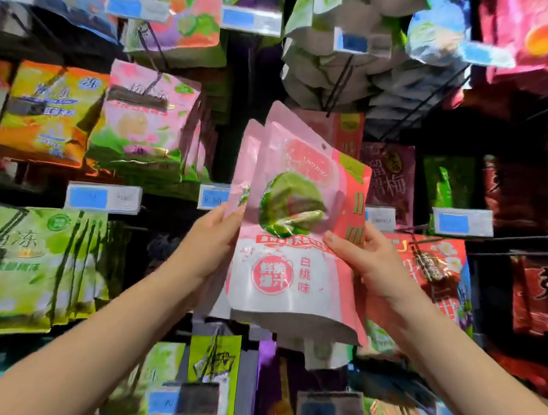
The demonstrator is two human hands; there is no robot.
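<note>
The person stands close to a shop rack of hanging snack bags and holds a small stack of pink pouches up in front of it, in the middle of the view. The front pink pouch (281, 280) shows a round green fruit and red print and leans slightly to the right. A rear pink pouch (248, 149) peeks out past its left edge. The left hand (215, 242) grips the stack's left edge, fingers tucked behind. The right hand (369, 264) pinches the right edge, thumb on the front, fingers behind. Green bags (25, 257) hang at the left and dark red bags (534, 294) at the right, with blue price tags (103, 198) between the rows
</note>
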